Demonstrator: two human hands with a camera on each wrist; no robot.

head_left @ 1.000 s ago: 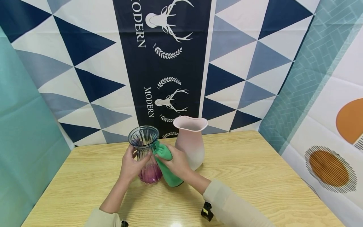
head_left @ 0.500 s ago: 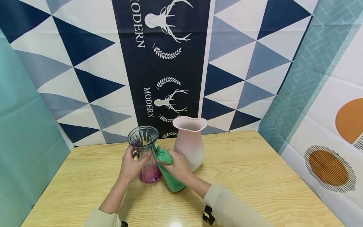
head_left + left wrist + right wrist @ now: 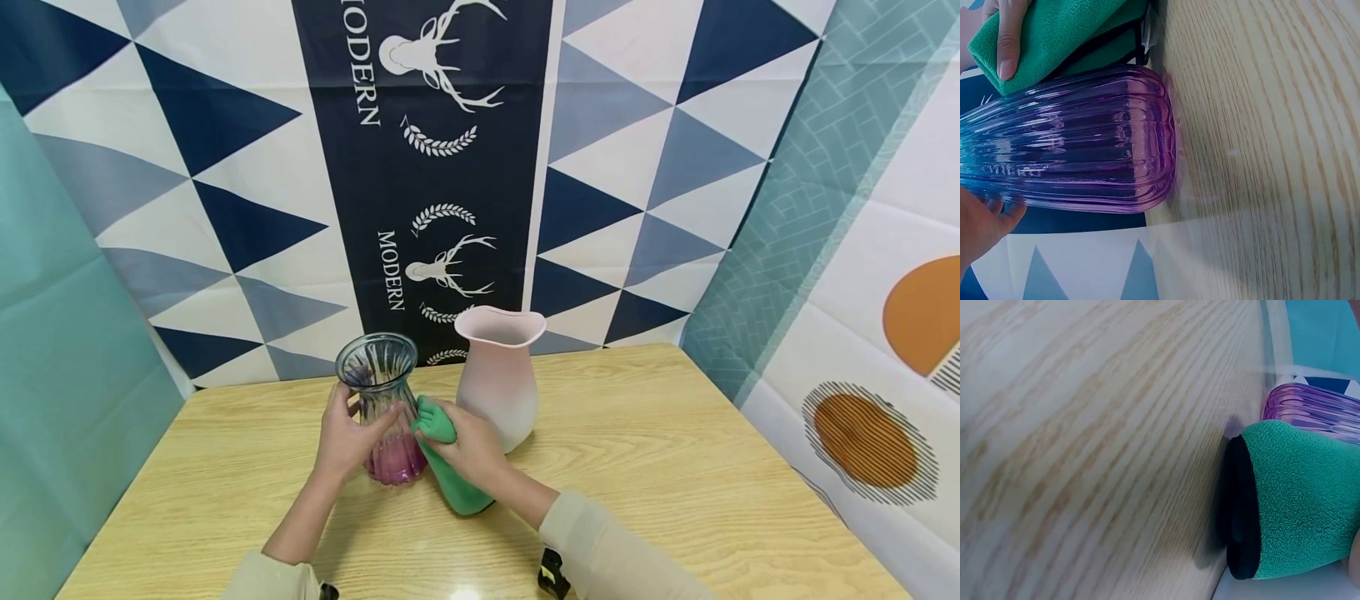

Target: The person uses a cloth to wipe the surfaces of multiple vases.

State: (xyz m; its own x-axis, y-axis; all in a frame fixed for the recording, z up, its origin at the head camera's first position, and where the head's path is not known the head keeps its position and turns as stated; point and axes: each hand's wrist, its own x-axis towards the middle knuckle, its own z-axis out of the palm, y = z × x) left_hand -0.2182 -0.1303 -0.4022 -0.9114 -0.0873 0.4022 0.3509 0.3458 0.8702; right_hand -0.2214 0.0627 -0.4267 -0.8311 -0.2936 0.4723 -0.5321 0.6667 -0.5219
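A ribbed glass vase (image 3: pixel 395 450), blue at the rim and purple at the base, stands upright on the wooden table. The left hand (image 3: pixel 351 433) grips its middle, thumb in front and fingers behind; the left wrist view shows fingertips on the vase (image 3: pixel 1072 144). Bunched in the right hand (image 3: pixel 468 442) is a green cloth (image 3: pixel 457 483), held against or very near the vase's right side. In the left wrist view a finger lies over the cloth (image 3: pixel 1054 37). The right wrist view shows the cloth (image 3: pixel 1304 500) with its black edge beside the vase (image 3: pixel 1310 406).
A pink and white vase (image 3: pixel 498 387) with a wavy rim stands just behind the right hand. The wooden table (image 3: pixel 637 450) reaches back to a patterned wall covering (image 3: pixel 450 167). A small black device (image 3: pixel 552 573) sits at the right sleeve.
The right hand has drawn the cloth slightly down and away from the vase's upper part, and the cloth's hanging end has shifted down. The left hand keeps its grip on the glass vase.
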